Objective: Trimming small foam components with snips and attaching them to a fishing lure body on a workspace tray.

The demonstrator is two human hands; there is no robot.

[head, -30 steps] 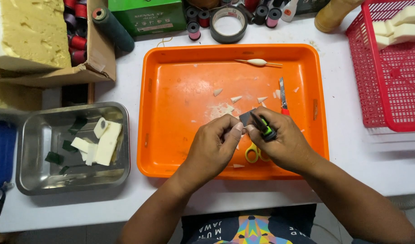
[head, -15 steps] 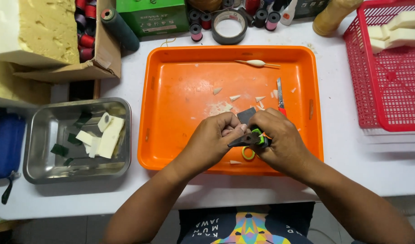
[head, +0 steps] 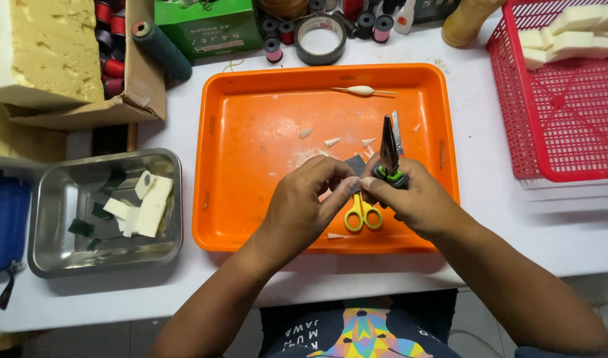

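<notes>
Change: a second ago your pliers (head: 388, 142) lay low across your right hand (head: 415, 199); now they stand up.
Pliers: gripped in your right fist over the orange tray (head: 251, 166), long axis running away from you, closed nose pointing to the far rim.
Left hand (head: 305, 205): fingers pinching a small dark piece (head: 354, 165) against the right fingertips.
Tray: yellow-handled scissors (head: 362, 215), white scraps.
Steel pan (head: 65, 199): white and dark green offcuts.
Red basket (head: 555, 106): white foam blocks.
</notes>
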